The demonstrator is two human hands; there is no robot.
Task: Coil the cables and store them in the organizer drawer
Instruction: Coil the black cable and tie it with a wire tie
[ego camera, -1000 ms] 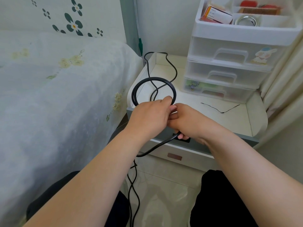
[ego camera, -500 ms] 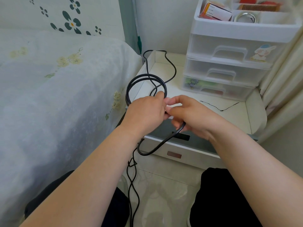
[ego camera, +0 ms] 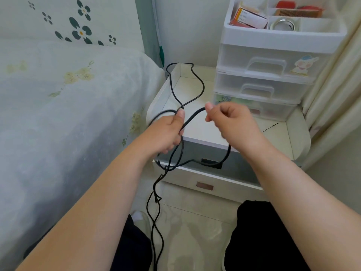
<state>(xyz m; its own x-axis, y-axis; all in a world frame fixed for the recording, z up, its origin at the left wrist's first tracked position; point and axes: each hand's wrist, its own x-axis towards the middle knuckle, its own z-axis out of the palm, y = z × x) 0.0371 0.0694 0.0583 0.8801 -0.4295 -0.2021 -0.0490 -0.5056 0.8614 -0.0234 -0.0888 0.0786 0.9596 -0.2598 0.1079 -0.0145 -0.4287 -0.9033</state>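
Above the front edge of a white bedside surface (ego camera: 277,145), both hands work one black cable (ego camera: 197,83); left hand (ego camera: 166,133) has fingers curled round gathered loops of it, thumb up along the strands, the loops blurred where they arc out to the left of the fist; right hand (ego camera: 232,124) pinches a single strand between thumb and forefinger, other fingers curled in; the hands are apart, with a short diagonal run of cable strung between them; from the right hand's side a loop sags down in front of the surface's grey drawer front (ego camera: 244,167) and swings back toward the left hand; below the left hand the strands cross and tangle, then hang down between the person's knees toward the tiled floor (ego camera: 195,231); farther back the cable snakes across the surface and goes over its raised back-left rim; cannot tell where that end goes; organizer (ego camera: 277,61), a clear plastic three-drawer unit, stands at the back right of the surface, all three drawers pushed in; cartoon sticker (ego camera: 303,65) on the top drawer front; open tray on top holds a small box (ego camera: 252,17), a metal ring (ego camera: 283,24) and a comb (ego camera: 298,12); thin dark wire (ego camera: 270,127) lies on the surface just in front of the organizer; bed (ego camera: 64,106) with pale floral cover on the left, touching the surface's side; curtain (ego camera: 336,90) on the right.
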